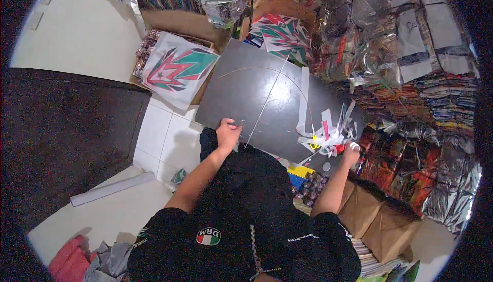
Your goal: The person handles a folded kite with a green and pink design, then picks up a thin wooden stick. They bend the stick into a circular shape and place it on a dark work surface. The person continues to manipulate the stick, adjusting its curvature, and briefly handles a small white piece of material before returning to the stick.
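1. On the black jacket (169, 251) I see one oval badge (208, 236) in green, white and red, with letters; the small white print (303, 239) is too tiny for me.
2. The left hand (227, 134) is curled at the dark board (241, 97) — its grip I cannot tell.
3. The right hand (351, 155) is closed around a white object (355, 147), partly hidden — beside tangled white strips (334, 135) on the board.

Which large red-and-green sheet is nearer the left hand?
The left sheet, beside the dark grey surface; the right sheet lies past that surface's far edge, farther from the left hand.
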`<action>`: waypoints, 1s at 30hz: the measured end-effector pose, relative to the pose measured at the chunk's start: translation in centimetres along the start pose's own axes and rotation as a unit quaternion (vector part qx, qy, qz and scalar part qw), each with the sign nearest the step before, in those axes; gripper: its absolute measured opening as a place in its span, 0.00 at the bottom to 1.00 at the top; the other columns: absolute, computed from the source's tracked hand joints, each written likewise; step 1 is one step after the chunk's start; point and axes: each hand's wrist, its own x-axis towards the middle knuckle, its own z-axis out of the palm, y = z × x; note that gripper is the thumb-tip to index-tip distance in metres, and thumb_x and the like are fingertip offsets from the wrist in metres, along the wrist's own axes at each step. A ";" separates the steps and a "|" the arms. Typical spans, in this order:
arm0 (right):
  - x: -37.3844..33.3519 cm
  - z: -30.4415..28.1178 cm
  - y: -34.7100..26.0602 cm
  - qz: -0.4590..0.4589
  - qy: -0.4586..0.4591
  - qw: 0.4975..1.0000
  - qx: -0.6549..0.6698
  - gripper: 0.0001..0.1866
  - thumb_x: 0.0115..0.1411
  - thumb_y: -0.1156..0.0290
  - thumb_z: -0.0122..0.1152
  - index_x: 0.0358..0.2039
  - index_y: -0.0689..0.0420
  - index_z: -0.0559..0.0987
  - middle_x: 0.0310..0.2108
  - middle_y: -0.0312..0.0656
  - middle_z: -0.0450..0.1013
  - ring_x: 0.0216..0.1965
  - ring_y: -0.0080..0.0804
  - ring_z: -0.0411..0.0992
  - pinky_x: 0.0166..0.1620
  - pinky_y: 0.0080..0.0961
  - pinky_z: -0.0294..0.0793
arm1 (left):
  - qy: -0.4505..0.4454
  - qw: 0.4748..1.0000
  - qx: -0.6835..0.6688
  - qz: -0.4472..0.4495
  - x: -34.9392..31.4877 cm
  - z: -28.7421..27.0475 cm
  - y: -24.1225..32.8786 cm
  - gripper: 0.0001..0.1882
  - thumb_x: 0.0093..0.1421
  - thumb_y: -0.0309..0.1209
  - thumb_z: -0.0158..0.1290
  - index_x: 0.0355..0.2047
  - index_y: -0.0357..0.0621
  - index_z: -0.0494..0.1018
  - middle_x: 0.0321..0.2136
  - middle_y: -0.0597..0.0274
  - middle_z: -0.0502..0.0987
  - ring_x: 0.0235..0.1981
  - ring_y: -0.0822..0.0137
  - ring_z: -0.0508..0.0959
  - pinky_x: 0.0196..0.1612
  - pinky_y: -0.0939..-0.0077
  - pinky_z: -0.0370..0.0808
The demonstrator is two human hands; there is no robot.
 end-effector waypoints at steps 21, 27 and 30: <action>-33.3 10.2 -39.0 -0.295 -0.385 0.826 0.288 0.30 0.67 0.66 0.61 0.67 0.61 0.67 0.59 0.57 0.70 0.57 0.51 0.72 0.61 0.39 0.70 | 0.080 0.976 0.116 0.168 22.2 -9.4 3.5 0.22 0.56 0.41 0.66 0.48 0.45 0.80 0.38 0.58 0.82 0.40 0.52 0.82 0.44 0.55 0.78; -34.9 11.4 -40.3 -0.237 -0.373 0.860 0.255 0.30 0.67 0.63 0.61 0.67 0.59 0.68 0.59 0.57 0.71 0.60 0.49 0.72 0.63 0.39 0.70 | 0.034 0.976 0.131 0.168 27.0 -10.7 3.4 0.12 0.63 0.37 0.59 0.43 0.45 0.80 0.36 0.53 0.80 0.41 0.48 0.81 0.44 0.51 0.78; -34.9 12.0 -40.9 -0.214 -0.357 0.867 0.273 0.30 0.67 0.63 0.61 0.67 0.58 0.68 0.59 0.56 0.72 0.59 0.50 0.73 0.63 0.39 0.70 | 0.034 0.957 0.156 0.242 28.2 -11.4 3.3 0.09 0.64 0.35 0.57 0.39 0.43 0.79 0.35 0.50 0.79 0.40 0.46 0.81 0.43 0.50 0.78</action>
